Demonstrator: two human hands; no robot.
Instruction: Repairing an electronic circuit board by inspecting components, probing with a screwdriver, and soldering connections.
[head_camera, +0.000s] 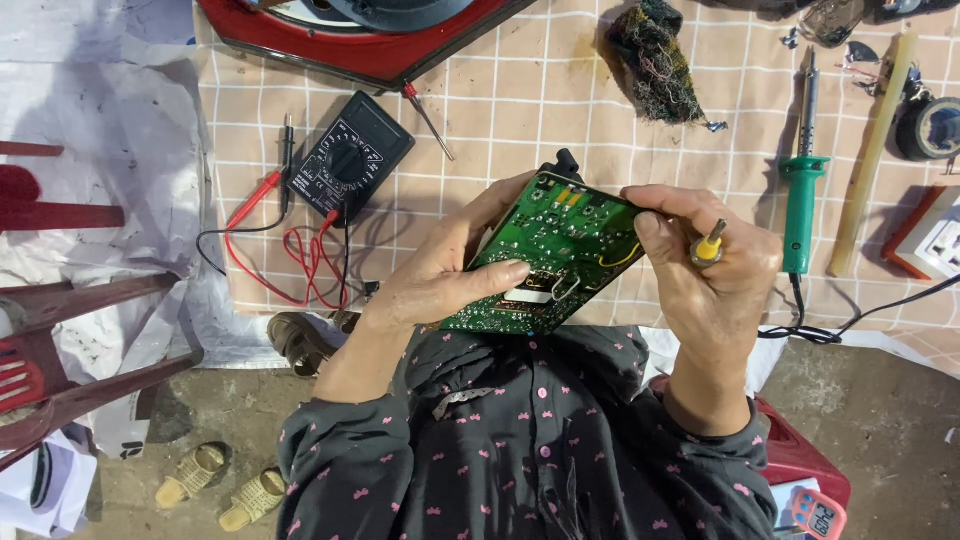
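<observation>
Presently, the green circuit board (556, 255) is held above the person's lap, solder side up, tilted, at the near edge of the checked cloth (520, 110) covering the surface. The left hand (450, 270) has its grip grasping the board's left edge, thumb laid across the solder face, fingers behind. The right hand (705, 270) steadies the board's right edge with its fingers, and its grip is clenched on a yellow-handled tool (708, 248) whose working end is hidden.

Relative to the board: a black multimeter (348, 157) lies on the cloth up and to the left, its red and black leads (290, 255) looped between it and the board. A green-handled soldering iron (802, 195) lies to the right, just beside the right hand, cord trailing off the cloth. A pale stick (870, 160) lies beyond the iron, and a roll of black tape (932, 128) farther right. A dark frayed rag (652, 62) sits above the board. A red-rimmed appliance (370, 35) lies at the far edge; its contents cannot be told.
</observation>
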